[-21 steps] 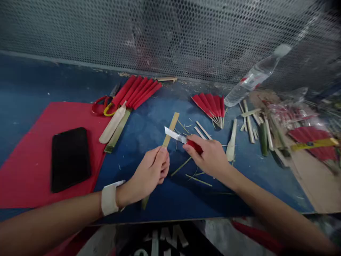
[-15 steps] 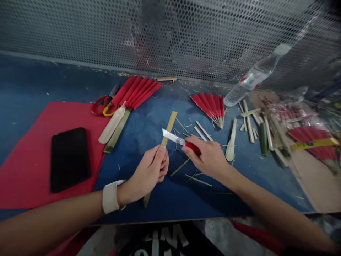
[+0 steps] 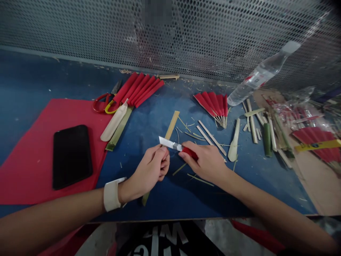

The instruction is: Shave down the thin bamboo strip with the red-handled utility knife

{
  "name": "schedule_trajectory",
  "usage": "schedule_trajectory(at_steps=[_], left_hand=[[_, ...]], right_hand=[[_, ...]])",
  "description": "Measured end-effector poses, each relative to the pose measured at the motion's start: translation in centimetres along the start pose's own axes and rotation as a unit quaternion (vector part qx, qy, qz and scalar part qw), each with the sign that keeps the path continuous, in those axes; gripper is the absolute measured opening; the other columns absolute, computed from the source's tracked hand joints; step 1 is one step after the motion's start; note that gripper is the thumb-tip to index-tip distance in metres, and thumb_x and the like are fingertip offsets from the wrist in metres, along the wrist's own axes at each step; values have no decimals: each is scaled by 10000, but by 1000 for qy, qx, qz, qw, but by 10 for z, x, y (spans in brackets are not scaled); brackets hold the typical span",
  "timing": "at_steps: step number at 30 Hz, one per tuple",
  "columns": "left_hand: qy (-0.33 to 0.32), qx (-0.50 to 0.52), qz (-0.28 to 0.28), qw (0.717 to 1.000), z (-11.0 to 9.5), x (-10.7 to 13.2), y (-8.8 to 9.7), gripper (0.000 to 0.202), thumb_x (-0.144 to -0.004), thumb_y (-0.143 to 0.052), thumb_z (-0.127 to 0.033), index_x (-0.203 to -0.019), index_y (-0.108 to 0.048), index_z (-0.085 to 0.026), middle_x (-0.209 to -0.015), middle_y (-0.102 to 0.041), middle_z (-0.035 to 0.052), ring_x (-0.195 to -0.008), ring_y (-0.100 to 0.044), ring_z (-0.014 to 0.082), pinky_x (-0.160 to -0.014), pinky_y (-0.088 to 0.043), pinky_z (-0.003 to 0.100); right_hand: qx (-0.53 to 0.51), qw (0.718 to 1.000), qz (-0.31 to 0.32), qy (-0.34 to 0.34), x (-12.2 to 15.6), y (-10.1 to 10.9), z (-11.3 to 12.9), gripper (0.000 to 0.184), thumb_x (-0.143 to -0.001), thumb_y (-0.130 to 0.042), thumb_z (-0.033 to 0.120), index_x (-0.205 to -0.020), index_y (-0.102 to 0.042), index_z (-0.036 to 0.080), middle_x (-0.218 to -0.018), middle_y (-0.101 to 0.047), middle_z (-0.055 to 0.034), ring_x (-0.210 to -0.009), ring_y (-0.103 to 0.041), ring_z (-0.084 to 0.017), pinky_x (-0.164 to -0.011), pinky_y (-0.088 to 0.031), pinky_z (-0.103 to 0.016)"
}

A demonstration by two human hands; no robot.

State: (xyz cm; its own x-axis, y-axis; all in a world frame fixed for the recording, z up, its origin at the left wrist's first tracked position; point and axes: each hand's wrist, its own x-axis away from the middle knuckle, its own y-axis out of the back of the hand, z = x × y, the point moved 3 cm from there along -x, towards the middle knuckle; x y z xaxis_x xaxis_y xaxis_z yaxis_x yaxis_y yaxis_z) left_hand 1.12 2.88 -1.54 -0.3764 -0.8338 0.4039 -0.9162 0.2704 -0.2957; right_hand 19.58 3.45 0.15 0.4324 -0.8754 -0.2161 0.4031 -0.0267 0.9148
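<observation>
My left hand (image 3: 151,165) is closed round a flat bamboo strip (image 3: 172,124), which sticks out above the fist and again below it. In my right hand (image 3: 204,156) is a utility knife (image 3: 189,152) with a red handle. Its bare blade lies across the strip just above my left thumb, pointing left. Thin bamboo shavings (image 3: 200,180) are scattered on the blue table around both hands. To the right of the knife lie two slim pale sticks (image 3: 211,137) and a carved, spoon-shaped bamboo piece (image 3: 234,142).
A black phone (image 3: 71,156) rests on red paper (image 3: 34,142) at the left. Behind it are scissors (image 3: 101,103) and a red folded fan (image 3: 133,89). A second small fan (image 3: 211,105), a leaning water bottle (image 3: 259,78) and bamboo offcuts (image 3: 268,142) stand right. Metal mesh (image 3: 106,35) closes the back.
The knife blade has moved down along the bamboo strip, closer to my left thumb. My left hand keeps its hold. The whole view has shifted slightly.
</observation>
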Motion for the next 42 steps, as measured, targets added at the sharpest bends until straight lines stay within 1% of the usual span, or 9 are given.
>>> schedule_trajectory(at_steps=[11, 14, 17, 20, 22, 25, 32, 38, 42], left_hand=[[17, -55, 0, 998, 2, -2, -2, 413, -1083, -389, -370, -700, -366, -217, -558, -332, -84, -422, -257, 51, -373, -244, 145], [13, -56, 24, 998, 3, 3, -3, 425, -1074, -402, -402, -692, -368, -218, -564, -332, -79, -430, -267, 53, -375, -231, 150], [3, -71, 56, 996, 7, 8, -3, 447, -1063, -427, -454, -687, -381, -217, -556, -335, -75, -444, -279, 59, -382, -238, 154], [3, -66, 61, 996, 9, 7, -2, 452, -1066, -430, -462, -691, -382, -215, -555, -333, -77, -447, -268, 59, -382, -248, 152], [9, -47, 60, 997, 10, 4, -2, 445, -1072, -421, -440, -692, -376, -212, -567, -333, -77, -446, -262, 57, -378, -254, 147], [25, 0, 52, 998, 8, 1, -2, 410, -1061, -426, -396, -699, -374, -212, -585, -342, -76, -434, -260, 56, -358, -236, 140], [26, 97, 55, 993, -4, 2, -4, 351, -960, -554, -402, -706, -407, -210, -578, -391, -83, -390, -286, 51, -315, -248, 133], [4, 110, 50, 993, -8, 2, -4, 358, -919, -593, -407, -690, -404, -207, -562, -391, -88, -382, -285, 45, -311, -261, 133], [5, 97, 40, 995, -10, 2, -5, 349, -925, -570, -393, -687, -393, -210, -559, -381, -87, -379, -276, 45, -311, -242, 132]], right_hand=[[17, 999, -36, 2, -8, -1, -1, 459, -1096, -406, 554, -999, -698, 214, -713, -734, -15, -566, -636, -161, -549, -330, -298], [29, 996, -62, -64, -15, 12, -23, 444, -1083, -420, 559, -1018, -705, 225, -704, -719, -19, -551, -600, -171, -552, -326, -308], [63, 973, -138, -173, -20, 33, -58, 406, -1065, -447, 532, -1020, -710, 226, -704, -693, -35, -578, -575, -191, -589, -337, -329], [60, 966, -172, -182, -20, 44, -74, 391, -1052, -453, 516, -1031, -707, 220, -735, -691, -46, -629, -589, -202, -632, -372, -338], [40, 972, -171, -160, -18, 42, -69, 396, -1049, -452, 529, -1030, -701, 221, -704, -672, -31, -608, -577, -191, -626, -384, -330], [4, 983, -146, -111, -13, 34, -49, 401, -1056, -443, 539, -1034, -688, 222, -664, -655, -10, -553, -559, -169, -588, -390, -312], [-30, 999, -22, -2, -1, 16, -5, 423, -1086, -409, 540, -1051, -683, 219, -722, -737, -13, -559, -637, -154, -562, -409, -290], [-33, 999, 7, 23, 2, 10, 5, 391, -1091, -424, 502, -1015, -678, 215, -705, -734, -4, -554, -638, -147, -556, -373, -280], [-6, 1000, -13, 27, 2, 11, 8, 395, -1101, -419, 491, -1019, -679, 206, -692, -728, 0, -532, -636, -144, -540, -354, -285]])
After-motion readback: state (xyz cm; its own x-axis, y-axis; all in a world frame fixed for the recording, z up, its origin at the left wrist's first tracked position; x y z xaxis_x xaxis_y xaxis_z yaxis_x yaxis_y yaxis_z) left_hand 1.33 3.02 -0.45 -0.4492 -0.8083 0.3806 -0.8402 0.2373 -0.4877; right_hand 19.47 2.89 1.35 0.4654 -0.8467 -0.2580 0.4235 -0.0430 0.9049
